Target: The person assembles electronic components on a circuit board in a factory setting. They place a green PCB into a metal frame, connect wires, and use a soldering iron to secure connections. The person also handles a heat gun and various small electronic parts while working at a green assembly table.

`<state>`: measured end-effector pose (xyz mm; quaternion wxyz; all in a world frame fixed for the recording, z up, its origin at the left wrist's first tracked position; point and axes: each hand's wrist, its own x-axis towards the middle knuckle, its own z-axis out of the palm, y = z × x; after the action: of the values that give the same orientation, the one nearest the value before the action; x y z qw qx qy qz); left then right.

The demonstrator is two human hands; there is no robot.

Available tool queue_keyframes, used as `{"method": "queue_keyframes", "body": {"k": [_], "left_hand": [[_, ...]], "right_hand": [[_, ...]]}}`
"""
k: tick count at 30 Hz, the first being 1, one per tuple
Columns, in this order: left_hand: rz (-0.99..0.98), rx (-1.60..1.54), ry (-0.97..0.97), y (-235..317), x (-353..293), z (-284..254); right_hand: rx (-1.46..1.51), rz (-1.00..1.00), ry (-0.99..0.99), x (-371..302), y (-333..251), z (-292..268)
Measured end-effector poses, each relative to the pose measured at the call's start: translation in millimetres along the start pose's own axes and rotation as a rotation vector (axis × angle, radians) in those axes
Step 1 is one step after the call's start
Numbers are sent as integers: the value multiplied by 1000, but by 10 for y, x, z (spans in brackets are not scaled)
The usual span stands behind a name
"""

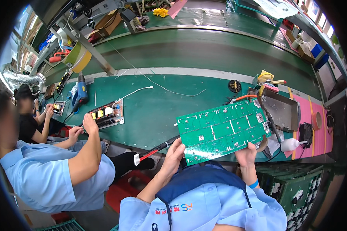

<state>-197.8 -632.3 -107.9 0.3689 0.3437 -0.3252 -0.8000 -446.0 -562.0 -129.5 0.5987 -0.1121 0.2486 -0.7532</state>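
Observation:
A large green circuit board [219,129], solder side up, is held in front of my body above the bench edge. My left hand [174,153] grips its near left corner, thumb on the top face. My right hand [246,154] holds the near edge toward the right, with its thumb at the rim and the other fingers hidden beneath. Red and black wires with a white connector [137,159] stick out to the left past my left hand. A soldering iron [273,125] lies just beyond the board's right end, next to a grey metal tray [282,109].
At my left a co-worker in a light blue shirt [58,173] handles another board assembly [108,114]. A blue heat gun [81,90] stands beyond it. A white squeeze bottle [291,144] and a tape roll [316,120] are at the right. Racked green boards [293,192] stand below right.

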Motion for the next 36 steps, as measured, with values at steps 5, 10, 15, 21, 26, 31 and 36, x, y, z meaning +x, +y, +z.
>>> {"method": "queue_keyframes", "body": {"k": [5, 10, 15, 21, 26, 31, 36], "left_hand": [[-8, 22, 10, 11, -9, 23], [-22, -43, 32, -51, -21, -44], [16, -66, 75, -43, -3, 29], [9, 14, 104, -53, 6, 11], [-3, 30, 123, -79, 10, -15], [-1, 20, 135, -74, -2, 1], [-13, 11, 125, -86, -4, -18]], "right_hand": [[11, -4, 18, -8, 9, -27], [2, 13, -28, -27, 9, -41], [-13, 24, -55, -33, -7, -84], [-55, 37, -92, -44, -22, -64], [-62, 41, -82, -66, -37, -8], [-65, 56, -82, -78, -37, -28], [-72, 53, -90, -72, -36, -33]]}}
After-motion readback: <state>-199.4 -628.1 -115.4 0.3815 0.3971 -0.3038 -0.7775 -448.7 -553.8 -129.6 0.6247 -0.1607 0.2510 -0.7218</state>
